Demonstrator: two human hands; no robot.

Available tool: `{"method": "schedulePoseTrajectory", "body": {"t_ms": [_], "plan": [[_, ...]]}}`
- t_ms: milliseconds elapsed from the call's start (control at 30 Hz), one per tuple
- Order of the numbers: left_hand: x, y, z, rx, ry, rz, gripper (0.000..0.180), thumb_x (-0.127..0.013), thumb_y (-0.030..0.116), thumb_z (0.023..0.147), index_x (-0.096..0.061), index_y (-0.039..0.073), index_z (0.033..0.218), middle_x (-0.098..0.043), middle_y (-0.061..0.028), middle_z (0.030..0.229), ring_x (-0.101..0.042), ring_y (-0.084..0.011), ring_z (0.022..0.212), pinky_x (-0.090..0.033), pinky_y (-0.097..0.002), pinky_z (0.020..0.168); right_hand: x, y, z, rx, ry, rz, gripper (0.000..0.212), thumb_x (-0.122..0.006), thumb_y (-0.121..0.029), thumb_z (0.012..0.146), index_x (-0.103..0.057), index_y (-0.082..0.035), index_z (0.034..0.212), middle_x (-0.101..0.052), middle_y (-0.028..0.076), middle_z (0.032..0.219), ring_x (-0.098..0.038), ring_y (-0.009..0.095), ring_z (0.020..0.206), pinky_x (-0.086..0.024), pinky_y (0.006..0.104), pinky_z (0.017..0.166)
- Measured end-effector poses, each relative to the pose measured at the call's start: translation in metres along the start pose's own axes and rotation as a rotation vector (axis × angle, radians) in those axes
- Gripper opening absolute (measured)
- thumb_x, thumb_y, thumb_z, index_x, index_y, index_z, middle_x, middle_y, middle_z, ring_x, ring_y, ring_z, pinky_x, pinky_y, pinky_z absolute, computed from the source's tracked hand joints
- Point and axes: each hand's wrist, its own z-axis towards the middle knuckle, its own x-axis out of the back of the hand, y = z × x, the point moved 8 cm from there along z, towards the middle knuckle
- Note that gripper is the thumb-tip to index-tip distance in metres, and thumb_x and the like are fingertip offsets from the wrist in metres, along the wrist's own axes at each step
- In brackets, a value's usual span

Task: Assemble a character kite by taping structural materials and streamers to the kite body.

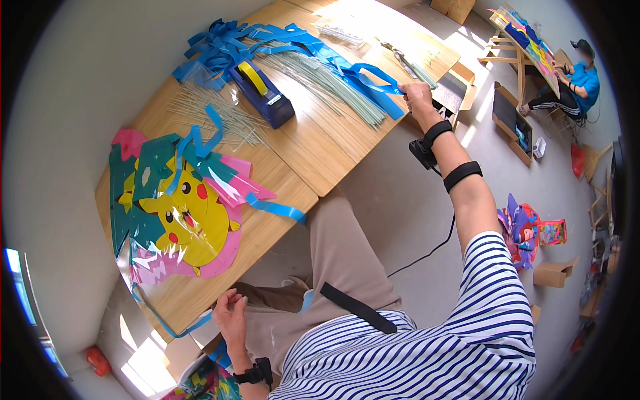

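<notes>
Here, the right hand (pixel 418 95), at one o'clock, pinches a blue ribbon (pixel 373 83) off the pile, apparently mid-selection; left hand (pixel 230 313), at seven o'clock, rests loosely curled, empty.

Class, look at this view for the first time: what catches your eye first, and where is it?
The bright yellow cartoon-character kite lies on the wooden table at the left. Behind it spreads a tangle of blue ribbon strips around a dark blue tape dispenser, and the right hand pinches one strip's end.

Tape dispenser (pixel 261 95) on table (pixel 313 157), behind kite (pixel 180 207) (ribbons (pixel 300 40) beyond).
</notes>
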Motion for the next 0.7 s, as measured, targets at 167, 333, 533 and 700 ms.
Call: {"method": "schedulePoseTrajectory", "body": {"t_ms": [167, 333, 533, 700], "plan": [[0.001, 0.000, -0.002, 0.015, 0.002, -0.002, 0.031, -0.074, 0.002, 0.080, -0.069, -0.003, 0.111, -0.073, -0.0121, 0.092, -0.069, -0.0180, 0.085, -0.055, -0.0300, 0.081, -0.006, -0.016, -0.021, -0.072, -0.099, 0.190, 0.023, -0.068, -0.017, 0.095, -0.061, -0.002, 0.080, -0.064, 0.007, 0.066, -0.055, 0.014, 0.050, -0.042, 0.0279, 0.045], [-0.001, 0.005, -0.001, -0.002, -0.006, 0.005, 0.029, -0.072, 0.001, 0.081, -0.069, -0.003, 0.110, -0.072, -0.0095, 0.091, -0.068, -0.0154, 0.084, -0.056, -0.0286, 0.079, -0.015, -0.051, -0.009, -0.004, -0.232, 0.574, 0.016, -0.053, -0.012, 0.102, -0.059, 0.003, 0.100, -0.071, 0.015, 0.092, -0.075, 0.032, 0.087, -0.063, 0.0418, 0.079], [0.005, 0.006, -0.001, -0.009, 0.014, 0.015, 0.029, -0.075, 0.003, 0.080, -0.069, -0.002, 0.109, -0.073, -0.0109, 0.091, -0.070, -0.0184, 0.084, -0.055, -0.0310, 0.080, -0.014, -0.177, -0.001, 0.322, -0.392, 1.007, 0.018, -0.052, -0.012, 0.104, -0.056, 0.006, 0.106, -0.067, 0.020, 0.104, -0.070, 0.040, 0.104, -0.058, 0.0523, 0.098], [0.009, 0.013, -0.003, -0.040, 0.034, -0.017, 0.028, -0.072, 0.000, 0.082, -0.068, -0.003, 0.109, -0.072, -0.0081, 0.091, -0.067, -0.0140, 0.084, -0.056, -0.0277, 0.079, 0.018, -0.287, -0.035, 0.635, -0.556, 1.149, 0.019, -0.053, -0.015, 0.102, -0.063, 0.001, 0.105, -0.069, 0.017, 0.107, -0.069, 0.033, 0.103, -0.055, 0.0466, 0.099]]}}
